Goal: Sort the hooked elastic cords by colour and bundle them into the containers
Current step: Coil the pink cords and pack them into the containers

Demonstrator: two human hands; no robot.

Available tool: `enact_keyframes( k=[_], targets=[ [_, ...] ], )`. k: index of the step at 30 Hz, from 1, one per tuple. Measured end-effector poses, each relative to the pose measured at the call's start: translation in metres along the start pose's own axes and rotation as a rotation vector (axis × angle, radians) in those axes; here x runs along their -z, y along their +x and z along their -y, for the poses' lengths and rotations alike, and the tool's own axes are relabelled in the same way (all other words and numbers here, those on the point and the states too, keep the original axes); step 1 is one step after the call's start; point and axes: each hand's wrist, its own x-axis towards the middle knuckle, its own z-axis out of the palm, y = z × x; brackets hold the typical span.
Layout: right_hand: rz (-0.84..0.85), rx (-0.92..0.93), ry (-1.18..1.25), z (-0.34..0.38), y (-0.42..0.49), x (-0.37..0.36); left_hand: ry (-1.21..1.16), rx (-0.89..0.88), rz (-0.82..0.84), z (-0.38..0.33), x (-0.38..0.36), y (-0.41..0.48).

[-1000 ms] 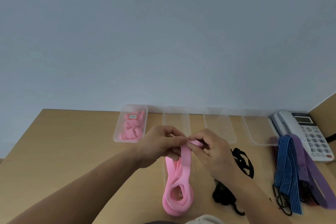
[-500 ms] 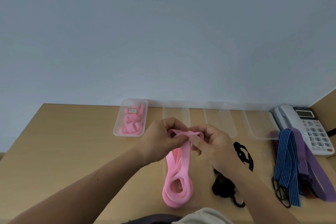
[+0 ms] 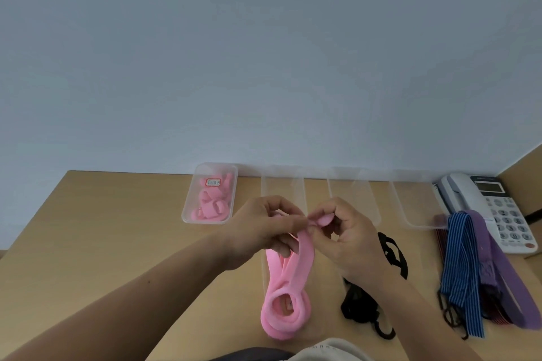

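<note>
A long pink elastic cord [image 3: 286, 287] hangs in folded loops from both hands down to the desk's front edge. My left hand [image 3: 264, 228] grips its upper part. My right hand [image 3: 344, 231] pinches the folded pink end just beside the left fingers. A clear container [image 3: 187, 208] at the back left holds bundled pink cords and a small label. To its right stand other clear containers [image 3: 296, 184], [image 3: 366, 196], [image 3: 410, 208] in a row. Black cords [image 3: 393, 252] lie under my right forearm. Blue striped [image 3: 460, 267] and purple cords [image 3: 498, 267] lie at the right.
A white desk telephone [image 3: 495, 205] stands at the back right corner, with the striped cords draped against it. The wooden desk [image 3: 102, 243] meets a plain wall at the back. A wooden panel rises at the far right.
The hands have drawn slightly apart. The right hand now pinches a folded pink end turned up beside the left fingers, and the loops hang a little lower.
</note>
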Motion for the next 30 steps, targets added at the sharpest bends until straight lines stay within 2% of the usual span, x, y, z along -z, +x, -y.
enact_keyframes(
  k=[5, 11, 14, 18, 21, 27, 30],
  targets=[
    [-0.006, -0.038, 0.088, 0.0001, 0.0006, 0.0015, -0.051, -0.042, -0.047, -0.0004, -0.0026, 0.0023],
    [0.054, -0.161, 0.328, 0.0042, 0.0038, 0.0046, 0.052, -0.129, -0.098, 0.0027, 0.0003, 0.0046],
    [0.042, -0.230, 0.271, 0.0054, 0.0059, 0.0032, 0.087, -0.165, -0.091, 0.0031, -0.0001, 0.0049],
    [0.063, -0.219, 0.202, 0.0062, 0.0060, 0.0047, 0.119, -0.159, -0.117, 0.0054, 0.0019, 0.0072],
    [0.051, -0.193, 0.127, 0.0058, 0.0061, 0.0046, 0.101, -0.096, -0.036, 0.0052, 0.0043, 0.0063],
    [0.028, -0.205, 0.175, 0.0041, 0.0050, -0.0011, 0.146, -0.051, -0.016, 0.0021, 0.0072, 0.0053],
    [0.034, -0.171, 0.191, 0.0061, 0.0053, -0.0033, 0.093, -0.042, -0.013, 0.0000, 0.0055, 0.0057]
  ],
)
